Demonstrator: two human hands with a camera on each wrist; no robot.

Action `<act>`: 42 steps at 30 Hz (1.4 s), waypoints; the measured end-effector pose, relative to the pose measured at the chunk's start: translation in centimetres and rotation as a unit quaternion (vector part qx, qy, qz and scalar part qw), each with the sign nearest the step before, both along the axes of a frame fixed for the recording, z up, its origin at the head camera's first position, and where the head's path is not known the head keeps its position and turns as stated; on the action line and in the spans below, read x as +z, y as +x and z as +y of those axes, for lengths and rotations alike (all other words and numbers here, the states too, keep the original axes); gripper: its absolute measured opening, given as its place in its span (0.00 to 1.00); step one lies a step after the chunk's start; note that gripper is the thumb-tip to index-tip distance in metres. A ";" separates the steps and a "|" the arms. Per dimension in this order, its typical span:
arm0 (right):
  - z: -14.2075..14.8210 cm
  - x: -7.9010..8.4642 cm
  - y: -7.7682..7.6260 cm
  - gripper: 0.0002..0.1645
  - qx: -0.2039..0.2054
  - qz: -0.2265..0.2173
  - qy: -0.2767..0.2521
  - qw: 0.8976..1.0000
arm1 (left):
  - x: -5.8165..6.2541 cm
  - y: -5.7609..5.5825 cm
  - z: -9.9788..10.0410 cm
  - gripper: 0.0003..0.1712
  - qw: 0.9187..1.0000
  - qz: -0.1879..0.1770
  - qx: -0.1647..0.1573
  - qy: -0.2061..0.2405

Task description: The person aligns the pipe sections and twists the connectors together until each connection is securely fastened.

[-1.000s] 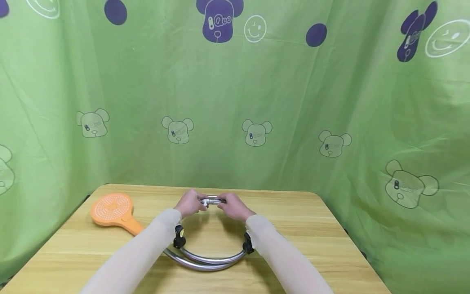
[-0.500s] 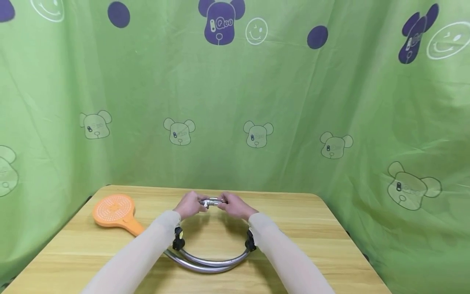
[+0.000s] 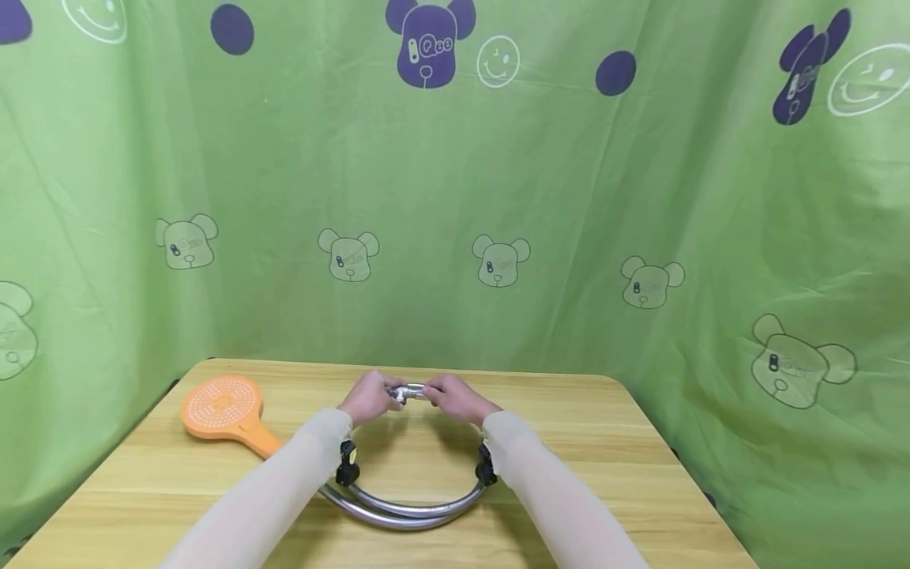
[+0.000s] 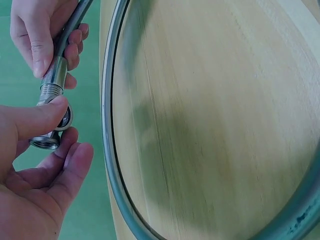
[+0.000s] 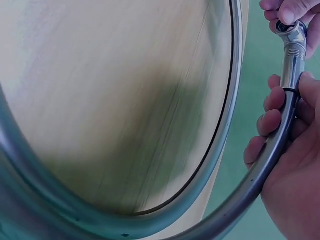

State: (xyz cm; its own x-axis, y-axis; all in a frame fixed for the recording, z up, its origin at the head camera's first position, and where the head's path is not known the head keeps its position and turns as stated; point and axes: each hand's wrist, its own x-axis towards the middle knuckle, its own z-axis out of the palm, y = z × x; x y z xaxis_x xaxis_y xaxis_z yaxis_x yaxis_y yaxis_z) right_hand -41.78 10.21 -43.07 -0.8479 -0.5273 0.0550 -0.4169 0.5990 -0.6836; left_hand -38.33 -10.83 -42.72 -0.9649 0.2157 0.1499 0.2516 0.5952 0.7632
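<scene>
In the left wrist view my left hand [image 4: 37,170] pinches a small chrome fitting [image 4: 46,143] with round openings between thumb and fingers. Threads [image 4: 50,92] show between this fitting and the smooth metal sleeve [image 4: 55,72] on the end of a shower hose. My right hand [image 5: 295,145] curls round the grey hose [image 5: 239,192] and that sleeve, as the right wrist view shows. Both hands are raised over the table's far part, close together. From them the hose hangs in a loop towards the person. An orange shower head [image 3: 222,407] lies to the left, holes facing up.
The wooden table [image 3: 583,474] has its far edge just beyond my hands. A green curtain [image 3: 426,316] with bear prints hangs behind and at both sides. The hose's doubled lower curve [image 3: 408,518] lies between the forearms.
The right thumb has shifted left along the sleeve, towards the fitting, in the last half second. The left hand keeps its pinch. The whole head view has drifted slightly.
</scene>
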 end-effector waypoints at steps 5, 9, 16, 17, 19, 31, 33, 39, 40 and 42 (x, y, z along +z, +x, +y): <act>-0.1 -0.1 0.4 0.12 -0.016 -0.013 -0.024 1.000 | -0.3 -0.3 -0.1 0.27 1.000 -0.006 0.000 0.004; -0.1 0.2 0.6 0.11 -0.016 -0.003 -0.025 1.000 | -0.1 -0.3 0.0 0.28 1.000 -0.013 0.003 0.003; 0.2 0.3 0.1 0.07 0.007 0.016 -0.016 1.000 | -0.1 -0.4 0.1 0.26 1.000 -0.007 0.000 0.001; 0.3 0.3 0.0 0.06 0.009 0.015 -0.015 1.000 | -0.1 -0.4 0.1 0.26 1.000 -0.002 -0.001 -0.002; 0.3 0.3 -0.1 0.08 0.013 0.016 -0.009 1.000 | -0.1 -0.4 0.1 0.26 1.000 0.000 -0.001 -0.003; 0.5 0.2 -0.1 0.13 0.001 -0.004 -0.011 1.000 | -0.2 -0.4 0.4 0.27 1.000 -0.016 0.001 0.000; 0.6 0.2 0.0 0.12 0.003 -0.002 -0.019 1.000 | -0.2 -0.5 0.4 0.28 1.000 -0.015 0.000 0.000; 0.7 0.3 -0.2 0.08 0.018 0.005 -0.016 1.000 | -0.2 -0.5 0.5 0.27 1.000 -0.008 0.003 0.000; 0.7 0.4 -0.3 0.11 0.019 0.006 -0.013 1.000 | -0.1 -0.4 0.5 0.27 1.000 -0.007 0.002 0.000; 0.7 0.3 -0.4 0.16 0.017 0.007 -0.006 1.000 | -0.1 -0.3 0.5 0.25 1.000 -0.011 0.000 0.004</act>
